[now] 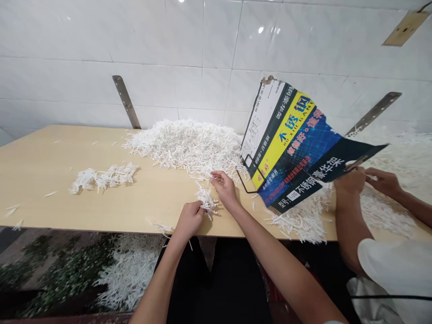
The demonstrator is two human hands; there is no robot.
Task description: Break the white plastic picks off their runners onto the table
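My left hand [191, 218] is closed round a small bunch of white branching sprigs [206, 199], which look like plastic, just above the table's front edge. Just beyond the bunch, my right hand [224, 186] has its thumb and fingers pinched together, with white bits at the fingertips. These fingers are close to the near edge of a big heap of white sprigs [192, 144]. On the table to the left lies a smaller row of white sprigs [104, 177]. A few loose pieces lie by my left wrist.
A printed cardboard panel [286, 148] leans upright in a black wire stand [249, 185] to my right. Beyond it are a co-worker's hands [351, 180] and more white sprigs [388, 211]. Below the table [50, 171] are green foliage [74, 270] and white sprigs. Metal brackets [126, 102] stand against the tiled wall.
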